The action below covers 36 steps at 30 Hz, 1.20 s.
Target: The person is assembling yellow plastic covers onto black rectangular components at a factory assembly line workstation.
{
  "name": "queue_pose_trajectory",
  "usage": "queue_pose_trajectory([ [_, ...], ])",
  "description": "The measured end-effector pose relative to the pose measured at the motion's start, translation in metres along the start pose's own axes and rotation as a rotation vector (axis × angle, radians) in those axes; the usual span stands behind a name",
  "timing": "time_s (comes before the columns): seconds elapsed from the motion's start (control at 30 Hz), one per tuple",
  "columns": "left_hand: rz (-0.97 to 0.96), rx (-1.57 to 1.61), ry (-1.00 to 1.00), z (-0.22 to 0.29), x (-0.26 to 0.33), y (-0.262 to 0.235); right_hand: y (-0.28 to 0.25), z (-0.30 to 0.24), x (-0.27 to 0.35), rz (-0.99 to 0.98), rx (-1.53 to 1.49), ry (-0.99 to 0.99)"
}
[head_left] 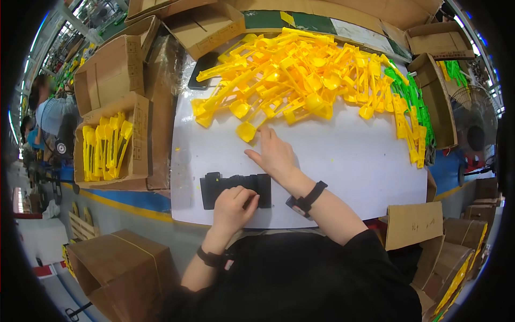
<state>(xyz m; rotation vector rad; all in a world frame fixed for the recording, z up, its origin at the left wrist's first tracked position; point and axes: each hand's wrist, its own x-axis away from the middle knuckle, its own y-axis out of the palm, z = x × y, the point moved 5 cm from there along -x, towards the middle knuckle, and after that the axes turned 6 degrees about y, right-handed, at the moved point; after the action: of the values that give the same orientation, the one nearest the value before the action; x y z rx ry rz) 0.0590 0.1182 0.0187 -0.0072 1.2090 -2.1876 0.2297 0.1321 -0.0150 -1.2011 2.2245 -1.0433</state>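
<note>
A large heap of yellow plastic scoops (300, 80) covers the far half of the white tabletop (348, 161). My right hand (276, 155) reaches toward the heap's near edge with its thumb and fingers apart. Its fingertips are right beside one yellow scoop (246, 131); whether they touch it, I cannot tell. Closer to me lies a black block-like fixture (214, 189) with raised parts along its far edge. My left hand (233, 206) rests over the middle of it, fingers curled in. Whatever those fingers may hold is hidden.
Green plastic pieces (416, 99) lie along the table's right side. A cardboard box (140, 139) with upright yellow scoops stands at the left. Behind it, a dark flat device (205, 70) lies near the heap. Another open carton (120, 268) sits on the floor at lower left.
</note>
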Motion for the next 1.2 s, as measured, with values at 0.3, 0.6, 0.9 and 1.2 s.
queue_pose_trajectory([
  [0.3,0.161,0.304,-0.253,-0.013,-0.007,-0.019,-0.05,-0.042,-0.014,0.218,-0.221,-0.68],
  [0.6,0.185,0.387,-0.205,-0.006,-0.024,-0.014,-0.068,-0.052,0.055,-0.379,-0.941,-0.084],
  [0.9,0.619,1.669,-0.744,-0.067,-0.035,-0.021,-0.041,-0.006,0.093,-0.25,-0.161,-0.445],
  [1.2,0.733,1.608,-0.597,-0.031,-0.126,-0.029,-0.061,-0.075,0.1,-0.024,-0.453,-0.677],
])
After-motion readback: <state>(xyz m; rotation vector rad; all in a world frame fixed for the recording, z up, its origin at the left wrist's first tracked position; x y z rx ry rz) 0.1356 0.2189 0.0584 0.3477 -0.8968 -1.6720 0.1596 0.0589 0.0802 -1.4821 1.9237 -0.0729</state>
